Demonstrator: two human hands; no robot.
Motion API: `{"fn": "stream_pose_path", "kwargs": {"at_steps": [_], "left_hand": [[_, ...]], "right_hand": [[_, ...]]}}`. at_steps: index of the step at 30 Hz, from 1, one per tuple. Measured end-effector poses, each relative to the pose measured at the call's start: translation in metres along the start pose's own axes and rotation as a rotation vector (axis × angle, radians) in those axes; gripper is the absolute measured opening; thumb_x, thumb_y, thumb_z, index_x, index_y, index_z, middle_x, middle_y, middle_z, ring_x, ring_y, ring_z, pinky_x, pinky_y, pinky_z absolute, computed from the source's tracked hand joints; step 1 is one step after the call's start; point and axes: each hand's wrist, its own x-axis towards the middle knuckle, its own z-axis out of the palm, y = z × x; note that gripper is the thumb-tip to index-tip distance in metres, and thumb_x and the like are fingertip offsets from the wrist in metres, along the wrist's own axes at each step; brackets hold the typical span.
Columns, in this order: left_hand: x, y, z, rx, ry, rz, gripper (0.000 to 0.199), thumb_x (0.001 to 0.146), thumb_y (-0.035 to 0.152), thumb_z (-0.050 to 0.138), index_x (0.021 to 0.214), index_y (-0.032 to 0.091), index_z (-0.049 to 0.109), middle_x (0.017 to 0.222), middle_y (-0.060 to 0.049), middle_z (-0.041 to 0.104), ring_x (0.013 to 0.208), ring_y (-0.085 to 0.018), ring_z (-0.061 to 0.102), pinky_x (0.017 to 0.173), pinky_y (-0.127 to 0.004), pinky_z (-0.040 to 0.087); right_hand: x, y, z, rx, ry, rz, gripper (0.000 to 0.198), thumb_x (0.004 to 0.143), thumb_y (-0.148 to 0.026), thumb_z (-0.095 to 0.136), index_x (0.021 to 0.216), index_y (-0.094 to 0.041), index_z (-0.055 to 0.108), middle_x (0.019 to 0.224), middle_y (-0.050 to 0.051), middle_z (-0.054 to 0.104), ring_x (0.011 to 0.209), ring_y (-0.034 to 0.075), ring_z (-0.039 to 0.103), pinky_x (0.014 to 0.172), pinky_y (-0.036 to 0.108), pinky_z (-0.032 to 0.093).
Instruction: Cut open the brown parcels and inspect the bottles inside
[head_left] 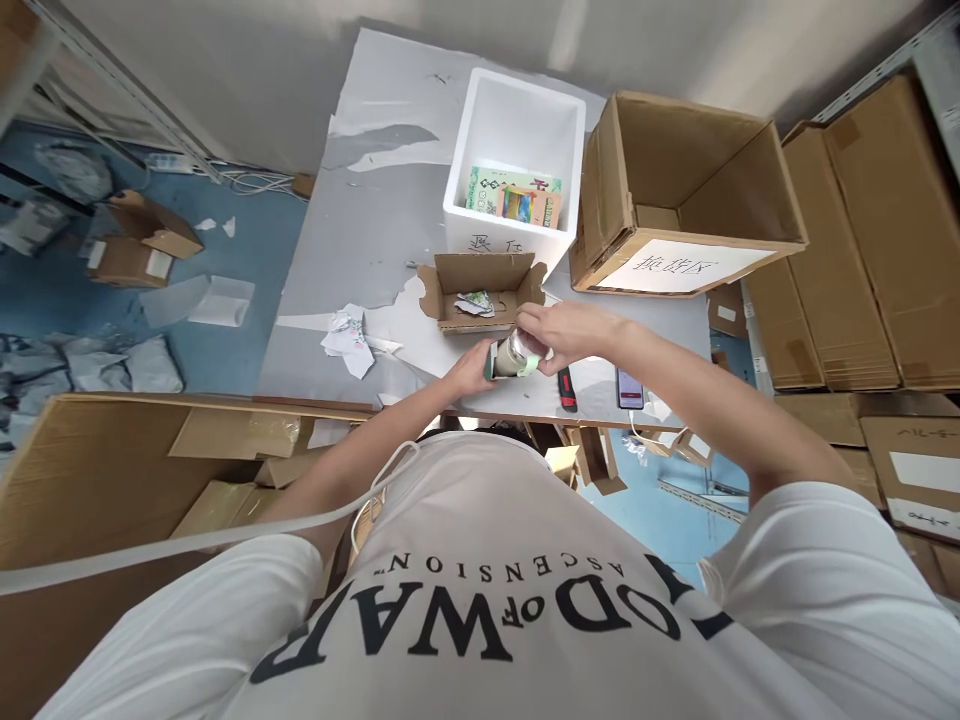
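Observation:
Near the front edge of the table (315,260), both hands meet at a small pale cylindrical container (511,357) with a silvery end. My left hand (471,369) is closed around a small dark green box (490,362) at the container's left end. The fingers of my right hand (556,333) grip the container's other end, beside a light green flap. How far the container sits inside the box is hard to see. Just beyond the hands stands an open small cardboard carton (480,325) with crumpled printed paper (475,303) inside.
A white foam box (459,190) holding printed packets and a larger open cardboard box (686,268) stand behind. Crumpled paper (349,340) lies left. A red-and-black box cutter (567,390) and a phone (628,389) on a cable lie right. Stacked cartons (847,250) stand far right.

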Motion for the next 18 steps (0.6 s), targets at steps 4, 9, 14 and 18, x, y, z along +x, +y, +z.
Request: {"fn": "stream_pose_path", "kwargs": {"at_steps": [4, 9, 14, 18], "left_hand": [[0.000, -0.001, -0.001, -0.045, 0.028, -0.003, 0.088, 0.060, 0.032, 0.078, 0.136, 0.014, 0.038, 0.135, -0.019, 0.052, 0.124, -0.037, 0.052, 0.103, -0.050, 0.044], [0.000, -0.001, 0.003, -0.108, 0.091, -0.034, 0.115, 0.059, 0.044, 0.082, 0.150, 0.016, 0.016, 0.151, -0.022, 0.035, 0.138, -0.038, 0.039, 0.112, -0.054, 0.035], [-0.019, 0.017, -0.007, -0.160, 0.144, -0.084, 0.137, 0.045, 0.051, 0.089, 0.153, 0.022, 0.010, 0.155, -0.023, 0.026, 0.143, -0.043, 0.029, 0.113, -0.060, 0.030], [-0.034, 0.057, -0.031, -0.226, 0.412, 0.019, 0.128, 0.046, 0.052, 0.090, 0.150, 0.020, 0.023, 0.155, -0.023, 0.026, 0.145, -0.040, 0.024, 0.116, -0.057, 0.028]], "right_hand": [[-0.015, 0.013, -0.013, 0.269, 0.221, 0.041, 0.046, 0.070, -0.029, 0.063, 0.113, -0.014, 0.052, 0.088, 0.006, 0.064, 0.073, 0.018, 0.057, 0.062, 0.027, 0.038], [-0.027, 0.024, -0.027, 0.430, 0.589, 0.087, 0.051, 0.068, -0.024, 0.056, 0.118, -0.015, 0.054, 0.084, 0.001, 0.061, 0.067, 0.013, 0.050, 0.064, 0.028, 0.040], [-0.033, 0.032, -0.038, 0.520, 0.725, 0.331, 0.043, 0.076, -0.030, 0.053, 0.117, -0.018, 0.057, 0.085, 0.001, 0.058, 0.070, 0.013, 0.052, 0.063, 0.028, 0.046], [-0.029, 0.040, -0.038, 0.632, 0.789, 0.458, 0.042, 0.088, -0.047, 0.047, 0.122, -0.022, 0.054, 0.092, 0.002, 0.057, 0.076, 0.015, 0.057, 0.061, 0.029, 0.053]]}}
